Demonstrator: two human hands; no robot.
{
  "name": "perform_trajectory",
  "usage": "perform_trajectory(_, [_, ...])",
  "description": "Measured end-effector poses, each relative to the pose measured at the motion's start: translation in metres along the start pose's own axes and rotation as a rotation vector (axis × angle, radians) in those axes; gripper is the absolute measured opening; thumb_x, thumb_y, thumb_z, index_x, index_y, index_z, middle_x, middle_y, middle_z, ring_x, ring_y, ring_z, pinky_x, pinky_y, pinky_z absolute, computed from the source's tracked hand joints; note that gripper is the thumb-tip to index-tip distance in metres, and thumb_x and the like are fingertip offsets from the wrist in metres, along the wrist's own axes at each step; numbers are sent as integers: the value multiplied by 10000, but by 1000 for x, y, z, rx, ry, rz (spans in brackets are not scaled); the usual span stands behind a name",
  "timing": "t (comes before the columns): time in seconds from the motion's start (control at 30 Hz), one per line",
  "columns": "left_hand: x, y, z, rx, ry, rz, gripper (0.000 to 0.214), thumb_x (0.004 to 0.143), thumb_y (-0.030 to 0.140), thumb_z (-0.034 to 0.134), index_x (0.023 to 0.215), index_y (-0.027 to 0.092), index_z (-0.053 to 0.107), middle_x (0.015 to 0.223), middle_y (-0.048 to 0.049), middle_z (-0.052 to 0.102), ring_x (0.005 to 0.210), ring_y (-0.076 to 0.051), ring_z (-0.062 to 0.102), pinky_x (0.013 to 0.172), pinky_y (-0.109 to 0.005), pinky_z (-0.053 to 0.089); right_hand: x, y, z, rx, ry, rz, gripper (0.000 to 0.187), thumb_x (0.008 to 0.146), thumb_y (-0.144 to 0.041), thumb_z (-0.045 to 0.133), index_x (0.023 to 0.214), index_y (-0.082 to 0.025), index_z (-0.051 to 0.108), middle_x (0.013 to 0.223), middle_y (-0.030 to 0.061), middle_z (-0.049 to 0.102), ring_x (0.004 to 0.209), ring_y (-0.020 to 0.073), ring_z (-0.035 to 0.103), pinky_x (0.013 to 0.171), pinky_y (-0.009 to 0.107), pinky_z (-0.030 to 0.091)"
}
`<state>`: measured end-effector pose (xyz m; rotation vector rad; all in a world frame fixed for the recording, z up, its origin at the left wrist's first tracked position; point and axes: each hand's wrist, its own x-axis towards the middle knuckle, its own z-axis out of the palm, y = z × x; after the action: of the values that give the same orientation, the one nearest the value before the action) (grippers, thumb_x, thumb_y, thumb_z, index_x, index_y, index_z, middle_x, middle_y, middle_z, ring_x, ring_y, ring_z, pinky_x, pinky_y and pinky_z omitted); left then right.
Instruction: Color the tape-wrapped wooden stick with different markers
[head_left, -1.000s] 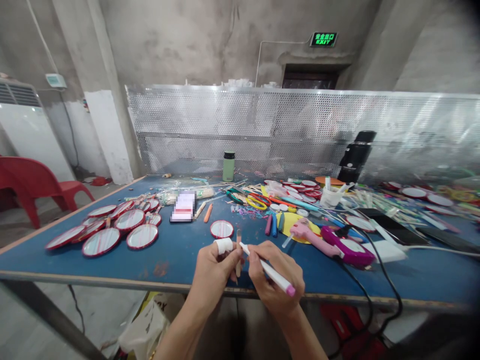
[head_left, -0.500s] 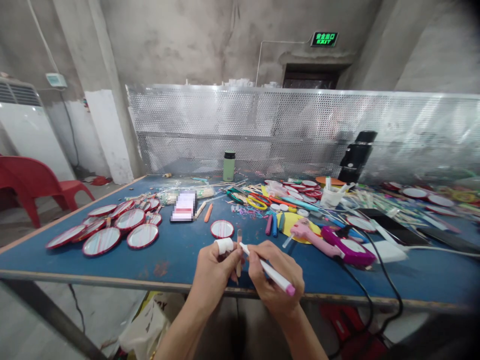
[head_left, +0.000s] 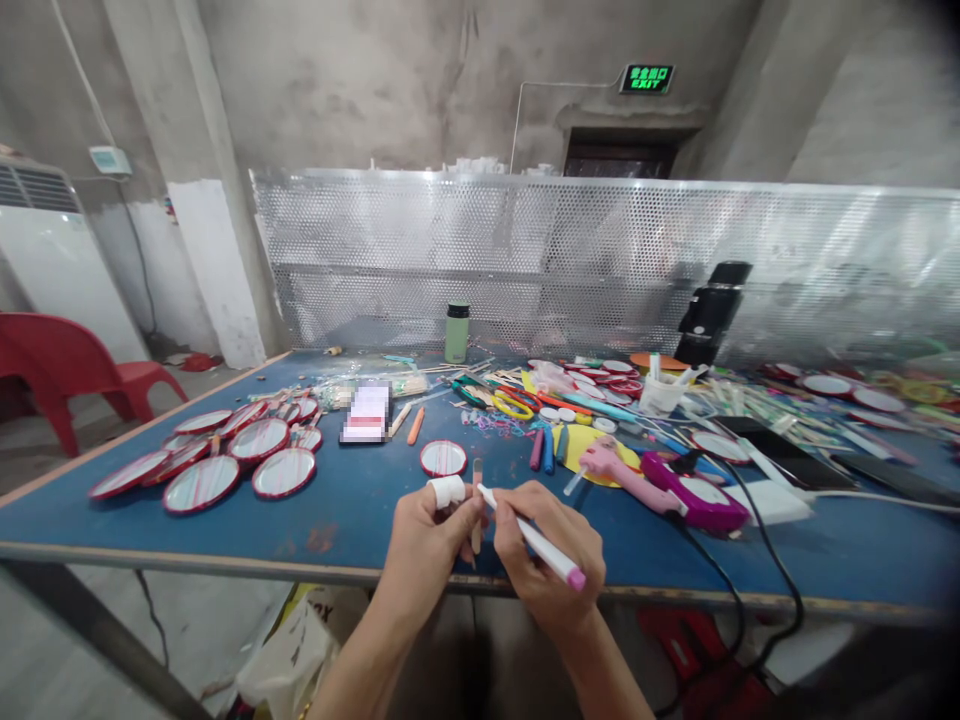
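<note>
Near the table's front edge, my left hand [head_left: 427,545] pinches a wooden craft stick [head_left: 477,475] upright between thumb and fingers. A white wrap [head_left: 448,490] sits around one of its fingers. My right hand [head_left: 551,555] is closed on a white marker with a pink end [head_left: 551,552]; its tip points left and meets or nearly meets the stick. Just beyond the hands lies a small round red-rimmed mirror [head_left: 443,458]. Farther left, several more red-rimmed mirrors [head_left: 201,484] are piled together.
A pink glue gun [head_left: 630,480] rests on the right, beside a purple device [head_left: 697,495] with black cables. Behind are scissors [head_left: 514,404], a phone [head_left: 367,412], an orange marker [head_left: 416,426], a green bottle [head_left: 457,333] and a black flask [head_left: 712,315]. A perforated metal screen [head_left: 405,230] closes the back.
Almost nothing differs. The view has shifted very slightly, and both hands keep the same hold on the craft stick and the marker.
</note>
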<state>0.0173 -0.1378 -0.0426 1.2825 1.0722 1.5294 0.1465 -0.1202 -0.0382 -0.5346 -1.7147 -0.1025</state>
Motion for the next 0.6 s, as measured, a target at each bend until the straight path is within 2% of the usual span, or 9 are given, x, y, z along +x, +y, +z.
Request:
perform_trajectory(0.2, [0, -2, -1, -36, 1, -3, 225, 779, 308, 685, 660, 122, 642, 500, 13, 573, 420, -78, 474, 424, -174, 377, -1, 1, -1, -40, 57, -5, 138, 807, -55, 576, 857, -167, 641, 668, 9, 655, 587, 118, 613, 574, 235, 482])
perform_trajectory(0.6, [0, 1, -1, 6, 3, -3, 236, 796, 303, 664, 641, 135, 605, 466, 38, 544, 410, -72, 470, 435, -169, 367, -1, 0, 0, 12, 21, -6, 144, 808, -50, 574, 866, -170, 631, 690, 16, 659, 596, 115, 607, 572, 236, 483])
